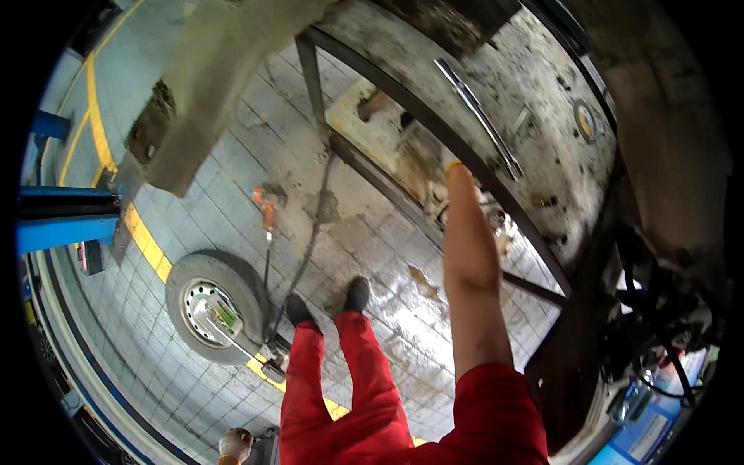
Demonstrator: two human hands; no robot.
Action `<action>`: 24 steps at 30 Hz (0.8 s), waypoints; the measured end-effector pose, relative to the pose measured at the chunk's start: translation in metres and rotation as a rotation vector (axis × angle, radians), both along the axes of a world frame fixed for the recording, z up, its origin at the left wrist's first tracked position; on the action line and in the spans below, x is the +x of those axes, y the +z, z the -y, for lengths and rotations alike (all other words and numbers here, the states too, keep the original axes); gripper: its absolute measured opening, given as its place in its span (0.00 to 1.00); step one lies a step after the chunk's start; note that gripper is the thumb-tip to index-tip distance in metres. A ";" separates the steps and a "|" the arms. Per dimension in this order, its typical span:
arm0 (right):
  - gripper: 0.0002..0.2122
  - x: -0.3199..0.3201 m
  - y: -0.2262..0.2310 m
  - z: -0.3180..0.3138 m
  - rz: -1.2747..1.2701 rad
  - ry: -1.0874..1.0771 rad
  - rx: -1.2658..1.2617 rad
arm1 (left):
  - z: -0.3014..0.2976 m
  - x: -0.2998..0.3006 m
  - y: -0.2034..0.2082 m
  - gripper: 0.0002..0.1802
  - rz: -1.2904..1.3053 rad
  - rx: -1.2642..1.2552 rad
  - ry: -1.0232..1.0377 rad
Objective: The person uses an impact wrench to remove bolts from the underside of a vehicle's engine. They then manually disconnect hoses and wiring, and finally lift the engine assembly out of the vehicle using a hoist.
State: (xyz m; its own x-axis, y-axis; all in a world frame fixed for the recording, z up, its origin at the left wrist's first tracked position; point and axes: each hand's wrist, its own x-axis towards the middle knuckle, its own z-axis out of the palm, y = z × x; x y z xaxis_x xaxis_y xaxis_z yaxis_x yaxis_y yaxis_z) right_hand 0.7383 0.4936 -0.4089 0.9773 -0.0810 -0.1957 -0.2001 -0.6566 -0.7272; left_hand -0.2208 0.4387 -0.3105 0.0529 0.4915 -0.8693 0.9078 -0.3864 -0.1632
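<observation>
My right arm, bare below a red sleeve, stretches forward to the dark-framed workbench (372,70). Only a yellow edge, seemingly the glove cuff, shows of my right hand (452,166); its fingers are hidden behind the forearm near the lower shelf (346,116). Dirty metal parts (496,213) lie around there. On the stained bench top, just beyond, rests a long chrome ratchet handle (480,120). At the bottom edge, my left hand (235,444) wears a whitish glove and looks closed. Whatever it holds, if anything, cannot be made out. A grey box-like object (266,448) is beside it.
A wheel with tyre (214,308) lies on the tiled floor left of my feet, a long-handled tool across it. Ahead is an orange power tool (268,211) with its cord. Blue lift parts (70,229) stand left; dark machinery (651,310) is right.
</observation>
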 end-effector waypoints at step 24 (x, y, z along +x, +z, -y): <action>0.22 -0.601 0.134 0.302 -0.989 0.340 0.445 | -0.061 0.125 -0.106 0.18 0.735 0.037 0.213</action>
State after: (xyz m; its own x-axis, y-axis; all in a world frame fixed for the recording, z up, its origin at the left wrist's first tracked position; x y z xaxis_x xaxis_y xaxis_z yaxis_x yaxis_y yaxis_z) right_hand 0.1377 0.1921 -0.2752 0.3359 0.4281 -0.8390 -0.6770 -0.5096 -0.5311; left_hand -0.0957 0.4997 -0.4167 0.5118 0.5840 -0.6301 0.8424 -0.1971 0.5016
